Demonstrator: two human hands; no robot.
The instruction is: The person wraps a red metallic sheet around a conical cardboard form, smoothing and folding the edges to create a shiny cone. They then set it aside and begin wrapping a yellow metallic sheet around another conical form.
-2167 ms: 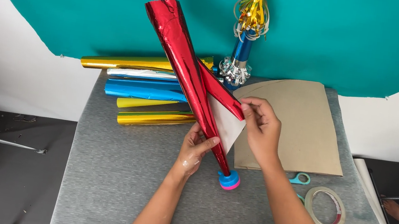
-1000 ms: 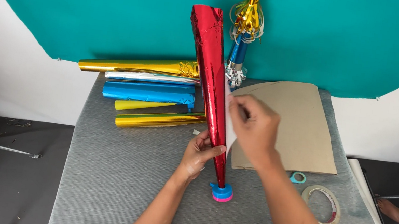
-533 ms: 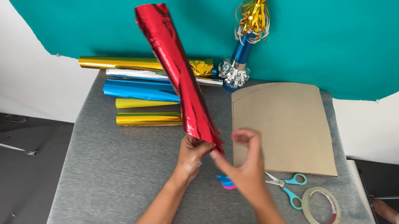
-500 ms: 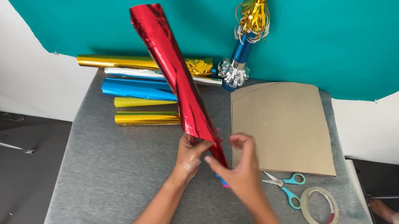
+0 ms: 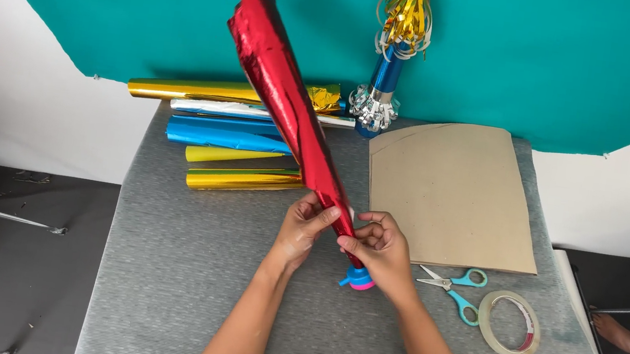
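While both hands now pinch its narrow end, the red foil cone (image 5: 291,109) has tilted left; left hand (image 5: 302,228), right hand (image 5: 380,250) pressing foil near the desk's (image 5: 180,281) middle

Foil rolls (image 5: 231,137) stacked at table (image 5: 180,281) rear left, cardboard sheet (image 5: 455,191) right of them, scissors (image 5: 453,286) before cardboard, tape ring (image 5: 509,324) right of scissors, tasselled tube (image 5: 389,65) upright behind.
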